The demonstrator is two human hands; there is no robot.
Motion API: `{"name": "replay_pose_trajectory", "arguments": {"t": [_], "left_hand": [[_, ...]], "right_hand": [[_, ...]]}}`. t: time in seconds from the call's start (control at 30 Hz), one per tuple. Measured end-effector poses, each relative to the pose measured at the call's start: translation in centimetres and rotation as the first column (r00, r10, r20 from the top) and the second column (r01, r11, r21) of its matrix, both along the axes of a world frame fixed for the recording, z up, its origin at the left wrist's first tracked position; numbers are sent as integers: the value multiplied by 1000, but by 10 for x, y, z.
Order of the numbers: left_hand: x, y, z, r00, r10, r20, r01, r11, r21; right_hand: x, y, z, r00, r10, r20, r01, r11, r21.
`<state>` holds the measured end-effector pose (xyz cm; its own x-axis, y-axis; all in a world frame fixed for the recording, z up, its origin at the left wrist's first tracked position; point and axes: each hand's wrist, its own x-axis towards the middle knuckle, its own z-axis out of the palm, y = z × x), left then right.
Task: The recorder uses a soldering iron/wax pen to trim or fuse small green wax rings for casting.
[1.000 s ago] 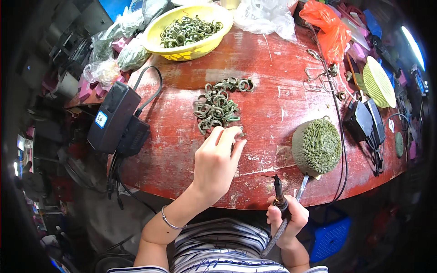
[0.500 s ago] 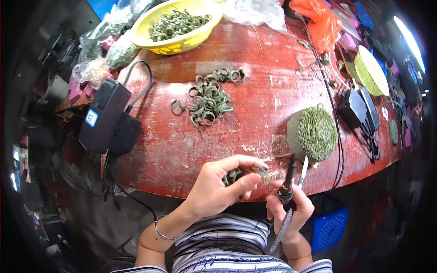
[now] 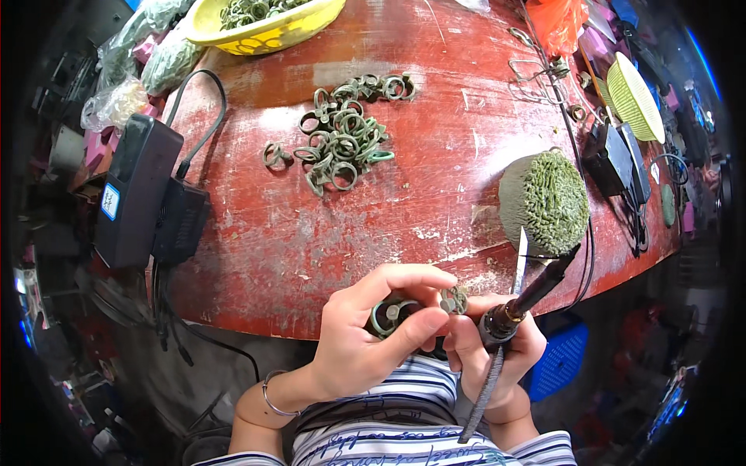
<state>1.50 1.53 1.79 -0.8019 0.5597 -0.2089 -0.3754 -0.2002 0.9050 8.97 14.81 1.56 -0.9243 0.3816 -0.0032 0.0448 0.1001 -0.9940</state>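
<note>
left hand (image 3: pixel 365 342): curled, thumb and fingers closed around a green ring (image 3: pixel 386 316) held at the near table edge, just below the red top; ring's open face turned up toward the camera, its band lying roughly level. a small round piece (image 3: pixel 454 299) sits at the fingertips between both hands, touching the ring's right side.

right hand (image 3: pixel 497 353): fist closed around a soldering iron (image 3: pixel 528 293); long axis runs diagonally from lower left to upper right, tip pointing up and right toward the green mound (image 3: pixel 548 200), the braided cord trailing down over the striped shirt (image 3: pixel 404 435). thumb and forefinger also reach left to the small piece.

table (image 3: pixel 435 140): round, red, paint worn and scratched, pale patches near the edge.
- loose pile of green rings (image 3: pixel 342 144) at centre, well apart from the hands; one stray ring (image 3: pixel 273 154) just to its left.
- yellow bowl (image 3: pixel 264 23) with more rings at the far edge.
- black power box (image 3: pixel 128 190) with cable hanging off the left side.
- domed green mound at the right edge, a thin blade (image 3: pixel 519 260) just below it.
- black units (image 3: pixel 618 159) and a yellow-green woven disc (image 3: pixel 633 97) far right; orange bag (image 3: pixel 559 19) at top.

surroundings: clear plastic bags (image 3: pixel 148 54) upper left; blue crate (image 3: pixel 563 361) on the floor under the right edge; dim, cluttered floor.
</note>
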Motion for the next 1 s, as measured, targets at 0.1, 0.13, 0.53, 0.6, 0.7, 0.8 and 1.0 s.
{"name": "replay_pose_trajectory", "arguments": {"t": [0.1, 0.13, 0.53, 0.6, 0.7, 0.8, 1.0], "left_hand": [[-4, 1, -7, 953, 63, -295, -91, 993, -80], [-7, 1, -10, 955, 61, -290, -87, 993, -77], [-6, -4, -23, 917, 211, -340, -272, 951, -145], [-7, -5, -22, 919, 208, -334, -269, 952, -147], [-9, -6, -21, 918, 200, -343, -264, 953, -150], [-8, -6, -22, 914, 203, -351, -267, 953, -145], [-8, -5, -23, 912, 210, -353, -277, 949, -150]], "right_hand": [[1, 1, -5, 999, 33, -19, -31, 995, 91], [0, 2, -4, 999, 29, -13, -28, 995, 95], [16, 21, -5, 982, 72, 175, -175, 703, 690], [18, 21, -6, 981, 58, 185, -174, 684, 708], [18, 20, -6, 981, 24, 190, -160, 649, 744], [16, 20, -5, 980, 27, 199, -171, 636, 753], [17, 21, -7, 978, 17, 209, -175, 613, 770]]}}
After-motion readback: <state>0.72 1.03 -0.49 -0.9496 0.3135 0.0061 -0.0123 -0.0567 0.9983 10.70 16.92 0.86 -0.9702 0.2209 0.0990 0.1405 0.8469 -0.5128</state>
